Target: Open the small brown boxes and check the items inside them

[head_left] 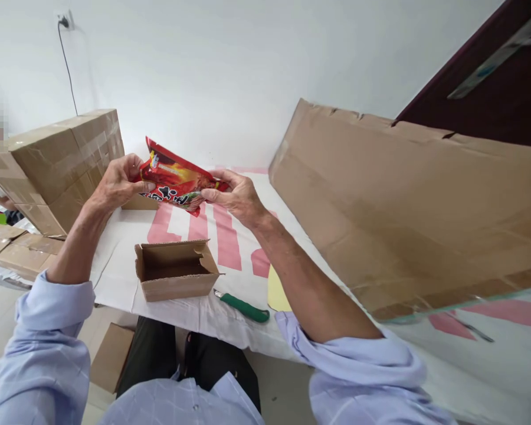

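Observation:
Between my two hands a shiny red food packet (pixel 177 177) with dark lettering is held up, tilted, above the table. Its left end is pinched by my left hand (pixel 123 180), thumb in front. Closed on the right end is my right hand (pixel 236 195). Below the packet stands a small open cardboard box (pixel 179 286), its top facing up; only its inner walls and dark inside show. A green utility knife (pixel 243 307) lies just right of the box, near the table's front edge.
A big cardboard sheet or box (pixel 407 212) stands along the right. Stacked taped cartons (pixel 66 171) rise at the left, with smaller boxes (pixel 22 251) below. A yellow piece (pixel 278 292) lies beside my right forearm. Part of another person shows at the far left.

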`<state>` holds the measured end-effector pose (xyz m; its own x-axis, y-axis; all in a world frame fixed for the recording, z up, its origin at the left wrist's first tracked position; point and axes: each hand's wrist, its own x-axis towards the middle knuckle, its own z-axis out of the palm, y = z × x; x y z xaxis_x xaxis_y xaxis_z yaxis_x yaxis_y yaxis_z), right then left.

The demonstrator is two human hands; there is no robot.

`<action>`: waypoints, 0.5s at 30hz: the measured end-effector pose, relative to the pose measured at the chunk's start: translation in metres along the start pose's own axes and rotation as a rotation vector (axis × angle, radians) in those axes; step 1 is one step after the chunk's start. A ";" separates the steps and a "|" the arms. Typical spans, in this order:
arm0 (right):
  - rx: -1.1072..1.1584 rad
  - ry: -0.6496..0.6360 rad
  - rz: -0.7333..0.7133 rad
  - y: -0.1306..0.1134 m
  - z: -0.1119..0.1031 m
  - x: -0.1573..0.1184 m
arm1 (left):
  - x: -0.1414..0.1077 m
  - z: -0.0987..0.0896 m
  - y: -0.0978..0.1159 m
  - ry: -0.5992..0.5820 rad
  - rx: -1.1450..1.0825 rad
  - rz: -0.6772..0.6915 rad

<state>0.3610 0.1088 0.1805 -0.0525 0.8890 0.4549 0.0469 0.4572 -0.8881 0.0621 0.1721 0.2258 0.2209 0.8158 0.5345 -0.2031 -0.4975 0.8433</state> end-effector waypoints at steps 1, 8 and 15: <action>-0.005 -0.022 0.019 0.008 -0.002 -0.002 | -0.001 -0.006 -0.009 -0.051 0.014 -0.023; -0.138 -0.313 0.409 0.073 -0.015 -0.059 | -0.033 -0.065 -0.094 0.152 0.135 -0.306; -0.088 -0.324 0.481 0.128 0.006 -0.086 | -0.047 -0.098 -0.184 0.330 0.266 -0.472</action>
<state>0.3650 0.0907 0.0275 -0.3066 0.9503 -0.0535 0.2227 0.0170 -0.9747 -0.0046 0.2538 0.0402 -0.0855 0.9921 0.0921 0.0978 -0.0836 0.9917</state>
